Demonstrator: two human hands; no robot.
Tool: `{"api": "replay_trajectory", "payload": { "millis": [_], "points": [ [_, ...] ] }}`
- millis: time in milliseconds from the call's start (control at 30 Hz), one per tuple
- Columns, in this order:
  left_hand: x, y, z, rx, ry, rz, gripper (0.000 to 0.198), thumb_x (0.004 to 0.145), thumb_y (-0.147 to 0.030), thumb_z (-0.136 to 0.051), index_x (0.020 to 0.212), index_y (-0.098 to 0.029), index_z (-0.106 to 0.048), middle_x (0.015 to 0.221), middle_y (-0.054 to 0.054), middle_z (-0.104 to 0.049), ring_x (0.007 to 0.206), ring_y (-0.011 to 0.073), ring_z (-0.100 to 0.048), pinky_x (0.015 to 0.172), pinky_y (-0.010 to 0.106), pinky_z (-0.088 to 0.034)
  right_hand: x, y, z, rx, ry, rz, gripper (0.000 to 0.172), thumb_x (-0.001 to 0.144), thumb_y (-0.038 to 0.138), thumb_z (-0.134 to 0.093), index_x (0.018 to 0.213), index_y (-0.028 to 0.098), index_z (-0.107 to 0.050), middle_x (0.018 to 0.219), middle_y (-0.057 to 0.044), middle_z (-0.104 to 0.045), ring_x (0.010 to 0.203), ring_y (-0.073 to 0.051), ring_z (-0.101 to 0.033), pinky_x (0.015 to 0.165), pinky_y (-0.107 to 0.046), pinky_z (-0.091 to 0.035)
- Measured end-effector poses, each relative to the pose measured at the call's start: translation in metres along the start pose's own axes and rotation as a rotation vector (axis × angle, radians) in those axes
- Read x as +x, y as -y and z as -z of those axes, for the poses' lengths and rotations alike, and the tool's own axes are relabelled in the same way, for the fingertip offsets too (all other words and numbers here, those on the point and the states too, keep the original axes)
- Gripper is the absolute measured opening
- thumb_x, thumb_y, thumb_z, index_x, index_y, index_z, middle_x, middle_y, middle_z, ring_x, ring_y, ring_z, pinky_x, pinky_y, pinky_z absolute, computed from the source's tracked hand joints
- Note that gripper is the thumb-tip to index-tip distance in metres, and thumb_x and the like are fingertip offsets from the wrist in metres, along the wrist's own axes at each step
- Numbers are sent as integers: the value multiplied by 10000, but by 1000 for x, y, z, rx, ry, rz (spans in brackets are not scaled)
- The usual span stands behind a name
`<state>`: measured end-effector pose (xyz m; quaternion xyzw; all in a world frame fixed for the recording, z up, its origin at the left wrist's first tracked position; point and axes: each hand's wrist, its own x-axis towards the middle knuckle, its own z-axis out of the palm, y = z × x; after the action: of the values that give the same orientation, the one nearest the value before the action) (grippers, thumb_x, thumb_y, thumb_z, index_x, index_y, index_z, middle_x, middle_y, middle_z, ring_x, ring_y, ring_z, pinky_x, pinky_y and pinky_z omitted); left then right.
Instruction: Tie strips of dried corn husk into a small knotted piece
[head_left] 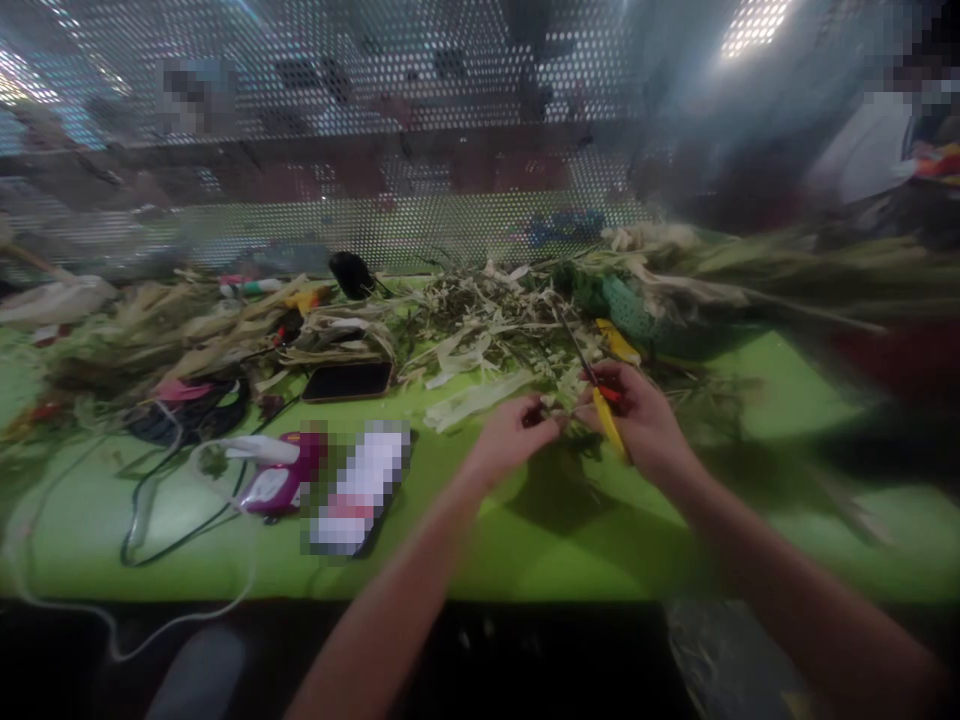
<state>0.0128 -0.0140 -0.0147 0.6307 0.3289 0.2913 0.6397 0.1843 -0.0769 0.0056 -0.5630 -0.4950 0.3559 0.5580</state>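
My right hand is closed round a pair of scissors with yellow handles; the blades point up and left over the plant pile. My left hand is pinched on a small bit of plant stem right beside the scissors. Both hands meet above the lime-green table top, at the near edge of a heap of pale leaves and stems.
A dark phone lies flat left of the hands. Further left are a magenta-and-white device with white and black cables, and more dried leaves. A perforated metal screen backs the table. Another person sits at the far right.
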Motion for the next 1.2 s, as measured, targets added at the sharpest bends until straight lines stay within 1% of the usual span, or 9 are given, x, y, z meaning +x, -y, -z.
{"api": "replay_trajectory", "payload": {
  "millis": [100, 167, 300, 400, 533, 667, 867, 1000, 1200],
  "points": [
    [0, 4, 0, 74, -45, -29, 183, 742, -278, -685, 886, -165, -685, 828, 28, -649, 780, 150, -565, 751, 279, -421, 0, -1, 0, -1, -14, 14, 538, 615, 404, -829, 1042, 224, -556, 828, 2, -640, 755, -172, -635, 745, -327, -537],
    [-1, 2, 0, 75, -64, -27, 148, 737, -262, -682, 847, -163, -687, 804, 23, -642, 758, 140, -558, 734, 271, -413, 1, -1, 1, 7, -44, 25, 538, 617, 393, -830, 1053, 225, -561, 823, 5, -635, 771, -172, -631, 756, -323, -531],
    [-4, -11, 3, -130, -157, 27, 165, 731, -294, -710, 840, -175, -673, 744, 8, -626, 690, 117, -547, 677, 253, -407, 1, 3, 4, 15, -77, 26, 505, 637, 383, -822, 1047, 235, -566, 831, 8, -614, 769, -159, -602, 731, -297, -524],
    [-4, -16, 8, -335, -261, 47, 245, 685, -314, -764, 863, -194, -645, 698, -19, -596, 635, 97, -529, 632, 235, -406, -2, 8, 2, 13, 2, -29, 490, 669, 410, -798, 1066, 252, -559, 818, 17, -580, 712, -145, -572, 666, -279, -522],
    [0, -14, 14, -478, -320, -50, 251, 685, -300, -767, 874, -191, -642, 711, -29, -593, 651, 79, -527, 652, 211, -419, -10, 7, 0, -38, 131, -66, 468, 713, 466, -753, 1079, 266, -541, 945, -16, -597, 733, -150, -580, 640, -270, -528],
    [0, -12, 15, -546, -333, -114, 248, 698, -302, -766, 882, -191, -641, 709, -32, -583, 650, 76, -514, 643, 208, -413, -13, 4, 4, -128, 274, -30, 460, 781, 511, -668, 1150, 274, -527, 1076, -61, -614, 895, -217, -617, 713, -308, -549],
    [-2, -15, 12, -529, -303, -139, 230, 714, -309, -754, 859, -184, -626, 685, -34, -555, 636, 74, -489, 623, 204, -396, -16, 14, 0, -218, 418, -9, 461, 797, 525, -638, 1150, 244, -543, 1029, -69, -645, 910, -251, -619, 759, -361, -548],
    [-1, -17, 8, -469, -295, -103, 198, 687, -272, -742, 801, -177, -612, 663, -39, -540, 602, 72, -465, 577, 208, -360, -17, 12, -2, -208, 438, -5, 498, 807, 540, -634, 1186, 238, -519, 1041, -64, -640, 958, -251, -613, 812, -361, -536],
    [-2, -14, 7, -408, -278, -106, 170, 702, -266, -719, 798, -177, -611, 674, -36, -554, 606, 72, -472, 587, 211, -360, -16, 8, -1, -201, 435, -22, 445, 798, 540, -653, 1097, 228, -548, 951, -45, -650, 854, -215, -598, 710, -296, -506]
  ]
}}
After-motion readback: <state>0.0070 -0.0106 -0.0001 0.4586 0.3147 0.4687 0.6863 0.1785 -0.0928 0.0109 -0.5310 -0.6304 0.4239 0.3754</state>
